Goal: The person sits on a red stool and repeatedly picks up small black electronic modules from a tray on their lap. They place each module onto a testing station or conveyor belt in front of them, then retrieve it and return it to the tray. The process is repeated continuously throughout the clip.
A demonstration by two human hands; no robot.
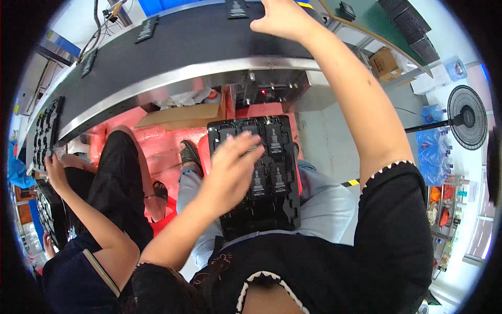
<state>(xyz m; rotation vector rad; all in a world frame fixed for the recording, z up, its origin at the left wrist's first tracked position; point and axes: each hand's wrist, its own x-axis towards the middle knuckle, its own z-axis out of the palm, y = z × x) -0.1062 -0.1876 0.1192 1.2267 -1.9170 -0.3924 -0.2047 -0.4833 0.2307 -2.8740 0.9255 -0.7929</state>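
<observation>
On my lap rests a black molded tray point(282, 212) with flat black batteries point(276, 175) lying in its pockets, white print on their faces. My left hand point(230, 170) reaches over the tray's upper left part, its fingertips at a battery point(251, 129) there. Motion blurs those fingers, and whether they grip it cannot be made out. Stretched out over the dark conveyor belt point(193, 44), my right hand point(282, 20) has its thumb spread away from the fingers, and nothing shows in it. Its fingertips run past the top edge. Just left of it, another battery point(237, 9) lies on the belt.
More batteries point(147, 29) lie spaced along the belt, which has a metal edge rail point(193, 69). A co-worker's hand point(55, 170) touches a filled black tray point(46, 131) at left. An open cardboard box point(183, 116) sits below the belt; a fan point(467, 118) stands right.
</observation>
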